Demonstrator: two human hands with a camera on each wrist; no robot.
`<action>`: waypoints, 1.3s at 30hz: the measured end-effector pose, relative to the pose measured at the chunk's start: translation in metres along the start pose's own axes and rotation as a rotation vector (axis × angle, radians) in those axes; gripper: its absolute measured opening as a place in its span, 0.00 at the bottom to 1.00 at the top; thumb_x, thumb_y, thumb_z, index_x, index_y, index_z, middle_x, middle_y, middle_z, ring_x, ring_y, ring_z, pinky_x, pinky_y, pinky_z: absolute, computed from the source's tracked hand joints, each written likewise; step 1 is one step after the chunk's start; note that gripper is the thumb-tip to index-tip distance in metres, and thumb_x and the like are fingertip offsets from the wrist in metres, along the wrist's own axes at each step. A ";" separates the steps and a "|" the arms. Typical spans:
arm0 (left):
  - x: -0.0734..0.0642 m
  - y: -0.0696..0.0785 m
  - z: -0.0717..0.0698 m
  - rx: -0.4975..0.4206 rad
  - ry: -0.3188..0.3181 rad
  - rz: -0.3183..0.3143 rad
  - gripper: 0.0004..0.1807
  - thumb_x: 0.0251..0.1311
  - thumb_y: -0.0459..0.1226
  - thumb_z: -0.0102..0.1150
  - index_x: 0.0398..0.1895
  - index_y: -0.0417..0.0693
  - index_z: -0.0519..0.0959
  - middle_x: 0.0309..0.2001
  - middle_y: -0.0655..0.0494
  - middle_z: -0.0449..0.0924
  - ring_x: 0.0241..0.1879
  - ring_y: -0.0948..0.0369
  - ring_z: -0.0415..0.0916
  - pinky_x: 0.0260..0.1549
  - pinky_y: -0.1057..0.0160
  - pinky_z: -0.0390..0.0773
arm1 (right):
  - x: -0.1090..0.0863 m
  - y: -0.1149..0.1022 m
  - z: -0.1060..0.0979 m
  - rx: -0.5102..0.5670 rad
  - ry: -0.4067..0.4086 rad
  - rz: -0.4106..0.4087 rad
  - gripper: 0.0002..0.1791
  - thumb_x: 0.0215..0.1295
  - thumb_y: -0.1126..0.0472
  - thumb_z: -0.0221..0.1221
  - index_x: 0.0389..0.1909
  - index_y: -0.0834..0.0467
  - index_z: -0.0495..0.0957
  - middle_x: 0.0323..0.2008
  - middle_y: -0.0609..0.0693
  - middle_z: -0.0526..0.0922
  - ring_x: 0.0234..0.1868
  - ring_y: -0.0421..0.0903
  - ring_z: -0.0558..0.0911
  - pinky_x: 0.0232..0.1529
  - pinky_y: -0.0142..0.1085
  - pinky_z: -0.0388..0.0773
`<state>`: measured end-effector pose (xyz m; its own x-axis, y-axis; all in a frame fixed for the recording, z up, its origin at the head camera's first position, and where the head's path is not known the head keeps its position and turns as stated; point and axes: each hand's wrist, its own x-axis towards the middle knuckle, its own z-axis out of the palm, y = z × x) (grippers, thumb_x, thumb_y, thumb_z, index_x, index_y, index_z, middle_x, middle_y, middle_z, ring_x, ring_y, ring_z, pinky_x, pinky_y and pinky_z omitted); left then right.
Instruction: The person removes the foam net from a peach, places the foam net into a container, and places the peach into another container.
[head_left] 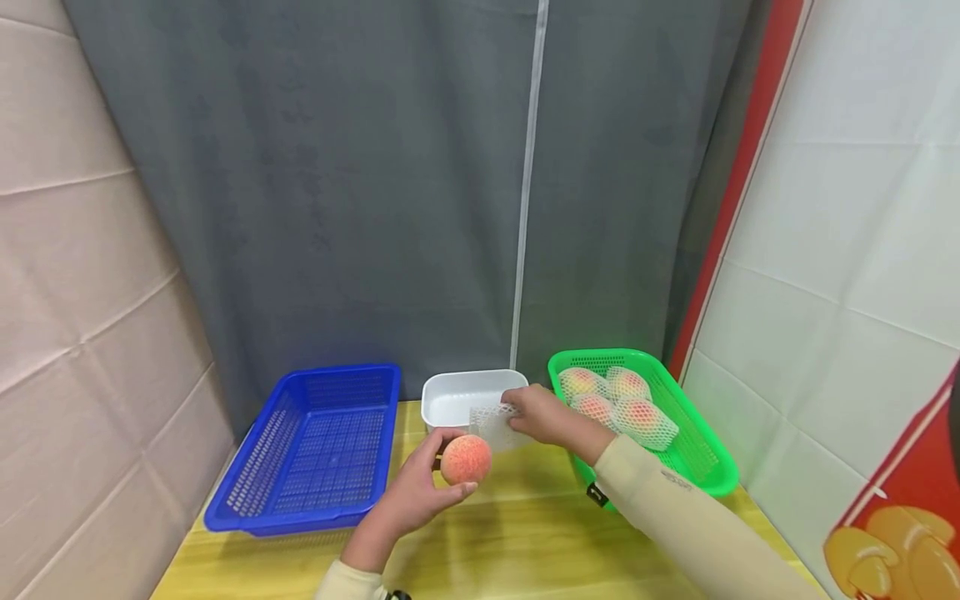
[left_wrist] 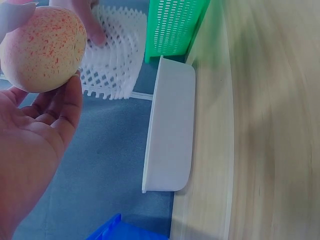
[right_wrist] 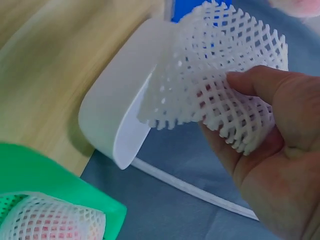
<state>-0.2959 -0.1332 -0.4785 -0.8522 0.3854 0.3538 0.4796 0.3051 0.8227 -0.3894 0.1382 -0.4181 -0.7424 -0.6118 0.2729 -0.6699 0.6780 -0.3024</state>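
Observation:
A bare peach (head_left: 467, 459) sits in my left hand (head_left: 423, 487), the fingers and thumb curled round its sides. In the left wrist view the peach (left_wrist: 44, 50) shows pale skin with red speckles. My right hand (head_left: 546, 414) pinches a white foam net sleeve (head_left: 492, 422) between thumb and fingers. Seen from the right wrist, the foam net sleeve (right_wrist: 220, 75) hangs spread and holds no fruit. It is to the right of the peach, close to it, in front of a white tub (head_left: 465, 385).
At the right stands a green basket (head_left: 697, 450) with several peaches in foam nets (head_left: 643, 417). A blue basket (head_left: 330, 450) stands on the left of the wooden table (head_left: 517, 517). A grey curtain (head_left: 360, 183) hangs behind the containers.

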 end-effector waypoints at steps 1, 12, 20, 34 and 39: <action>0.000 -0.001 0.000 0.000 0.000 -0.002 0.38 0.61 0.42 0.83 0.73 0.54 0.73 0.63 0.57 0.81 0.61 0.56 0.80 0.61 0.50 0.82 | 0.004 0.002 0.000 -0.015 0.009 0.010 0.07 0.67 0.70 0.71 0.39 0.57 0.83 0.31 0.45 0.86 0.30 0.40 0.76 0.35 0.36 0.80; 0.000 -0.002 0.002 0.003 0.002 -0.010 0.37 0.60 0.43 0.83 0.71 0.56 0.75 0.62 0.58 0.81 0.61 0.56 0.80 0.61 0.53 0.82 | 0.042 0.025 0.003 -0.120 0.050 0.146 0.10 0.72 0.67 0.71 0.51 0.62 0.86 0.46 0.55 0.90 0.50 0.54 0.89 0.55 0.50 0.87; -0.001 0.001 0.003 -0.013 -0.003 -0.021 0.37 0.61 0.42 0.83 0.71 0.55 0.75 0.62 0.56 0.81 0.57 0.55 0.82 0.56 0.57 0.84 | 0.061 0.048 0.013 -0.181 0.083 0.163 0.08 0.73 0.67 0.70 0.50 0.61 0.85 0.44 0.55 0.88 0.47 0.54 0.87 0.52 0.49 0.87; -0.002 0.004 0.000 0.006 0.008 -0.019 0.37 0.60 0.42 0.84 0.70 0.57 0.75 0.61 0.58 0.81 0.60 0.57 0.80 0.60 0.52 0.83 | 0.084 0.055 0.028 -0.282 0.093 0.094 0.09 0.75 0.68 0.69 0.51 0.59 0.83 0.44 0.54 0.83 0.45 0.51 0.86 0.49 0.44 0.88; 0.000 0.004 -0.001 -0.001 -0.002 -0.019 0.37 0.61 0.42 0.83 0.71 0.56 0.75 0.62 0.58 0.81 0.60 0.56 0.80 0.60 0.52 0.83 | 0.091 0.061 0.035 -0.332 0.142 0.068 0.10 0.73 0.68 0.70 0.50 0.59 0.82 0.44 0.53 0.83 0.44 0.51 0.86 0.49 0.43 0.87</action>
<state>-0.2936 -0.1326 -0.4748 -0.8607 0.3811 0.3375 0.4632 0.3115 0.8297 -0.4975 0.1092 -0.4439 -0.7621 -0.5139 0.3939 -0.5652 0.8248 -0.0175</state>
